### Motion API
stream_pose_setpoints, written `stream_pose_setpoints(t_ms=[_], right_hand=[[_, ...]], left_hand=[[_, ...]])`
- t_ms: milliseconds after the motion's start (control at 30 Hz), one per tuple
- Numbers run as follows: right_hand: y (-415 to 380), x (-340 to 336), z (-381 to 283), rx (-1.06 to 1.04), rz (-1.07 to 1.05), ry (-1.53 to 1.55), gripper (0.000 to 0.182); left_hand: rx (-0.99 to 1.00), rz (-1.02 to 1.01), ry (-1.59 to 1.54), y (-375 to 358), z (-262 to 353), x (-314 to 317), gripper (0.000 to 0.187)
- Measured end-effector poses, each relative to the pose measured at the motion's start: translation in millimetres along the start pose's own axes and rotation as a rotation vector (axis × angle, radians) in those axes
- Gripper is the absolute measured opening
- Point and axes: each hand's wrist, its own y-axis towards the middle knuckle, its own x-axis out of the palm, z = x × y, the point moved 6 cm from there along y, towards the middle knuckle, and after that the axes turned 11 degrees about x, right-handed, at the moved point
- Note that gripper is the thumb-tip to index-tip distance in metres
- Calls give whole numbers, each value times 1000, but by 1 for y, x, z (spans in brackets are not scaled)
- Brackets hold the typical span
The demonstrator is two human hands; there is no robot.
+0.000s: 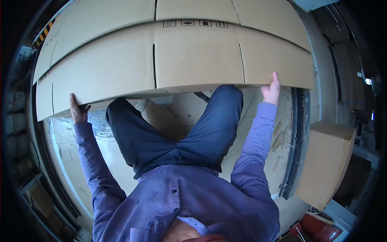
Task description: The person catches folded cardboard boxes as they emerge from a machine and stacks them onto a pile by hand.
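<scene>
A wide stack of flat cardboard box blanks (197,60) spans the view in front of me, its near edge just above my knees. Slots run through the top blank, and printed handling symbols show on its far part. My left hand (78,109) grips the near edge on the left, thumb on top and fingers curled beneath. On the right, my right hand (272,88) holds the same edge, its thumb up against the face and the other fingers hidden under the cardboard. Another blank (193,9) lies farther out, overlapped with the near one.
A closed cardboard carton (324,165) stands at my right, beyond a dark metal rail (296,141). Clear plastic wrap (98,123) shows below the stack at left. Straw-like scraps (280,139) lie on the pale floor. A red object (318,230) sits at lower right.
</scene>
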Motion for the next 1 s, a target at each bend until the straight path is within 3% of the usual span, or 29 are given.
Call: stream_pose_setpoints(t_ms=[233,367,400,500,533,567,633,733,833,867,900,933,1000], right_hand=[[8,3,0,-2,73,-27,31],[20,-14,7,29,54,-131,39],[26,-19,10,68,-37,-143,45],[28,-28,7,-21,137,-240,47],[14,-18,8,-28,197,-233,48],[-1,2,8,-188,249,-335,49],[-24,16,6,-220,388,-491,51],[-42,24,4,-209,418,-588,55],[-28,7,-5,-139,462,-733,59],[-28,7,-20,-272,616,-942,61],[-30,7,-31,-402,779,-1148,64],[-35,12,-40,-527,945,-1351,67],[-38,48,-44,-640,805,-1594,66]], left_hand=[[-64,18,80,10,-5,-2,71],[-138,98,119,15,-7,-10,81],[-122,167,88,13,-7,-8,81],[-151,159,9,31,-22,-17,78],[-77,174,18,10,2,0,75],[-131,237,56,24,-8,-11,73],[-111,192,108,31,-9,-12,71],[-30,304,154,36,-15,-21,74],[87,251,554,41,-10,-38,75],[423,440,680,31,15,-34,74],[606,577,1085,19,34,-27,72],[692,553,1160,6,54,-15,69],[765,441,1278,7,71,10,64]])
